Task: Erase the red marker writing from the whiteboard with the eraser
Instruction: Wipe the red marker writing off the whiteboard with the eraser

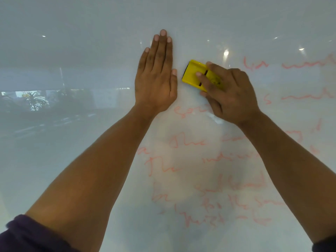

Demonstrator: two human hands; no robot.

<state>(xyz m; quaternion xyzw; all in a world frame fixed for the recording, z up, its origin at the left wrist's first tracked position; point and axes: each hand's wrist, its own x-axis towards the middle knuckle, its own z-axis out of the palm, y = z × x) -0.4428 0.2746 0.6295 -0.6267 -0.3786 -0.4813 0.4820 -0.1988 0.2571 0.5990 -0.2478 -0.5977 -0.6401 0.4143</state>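
Observation:
A glossy whiteboard (72, 160) fills the view. Faint red marker writing (209, 179) covers its centre and right side in several lines, with more red writing at the upper right. My right hand (231, 95) presses a yellow eraser (192, 73) with a dark pad against the board, just above the word at the middle. My left hand (157, 75) lies flat on the board with fingers straight and together, just left of the eraser, holding nothing.
The board's left half shows no writing and mirrors a room with a potted plant (34, 100) and ceiling lights (226, 53). Dark sleeves sit at the bottom corners.

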